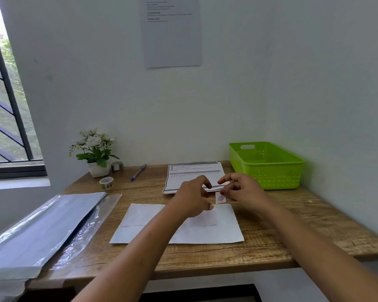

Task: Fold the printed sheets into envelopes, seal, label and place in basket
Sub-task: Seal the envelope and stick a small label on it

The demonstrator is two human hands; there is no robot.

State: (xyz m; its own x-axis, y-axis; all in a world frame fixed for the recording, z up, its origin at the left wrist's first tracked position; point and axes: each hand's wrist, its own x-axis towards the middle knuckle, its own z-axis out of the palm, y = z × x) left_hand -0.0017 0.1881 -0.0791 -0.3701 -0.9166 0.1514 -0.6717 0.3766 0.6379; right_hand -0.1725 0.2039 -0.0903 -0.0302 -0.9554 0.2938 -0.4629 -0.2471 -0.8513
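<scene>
A white envelope [214, 232] lies flat on the wooden desk [292, 223] in front of me. Just above its far edge, my right hand [242, 190] pinches a small piece of patterned tape [220, 198] with a purple mark. My left hand [192, 197] is close beside it with fingers curled, its fingertip at the tape's lower edge. Behind the hands lies a stack of printed sheets [194, 171]. A green basket [268, 164] stands at the back right. A roll of patterned tape [106, 183] and a blue pen [138, 172] lie at the back left.
A pack of envelopes in clear plastic wrap [44, 223] covers the desk's left end. A potted white flower [96, 153] and a small metal object [117, 165] stand at the back left by the window. A sheet of paper [171, 31] hangs on the wall.
</scene>
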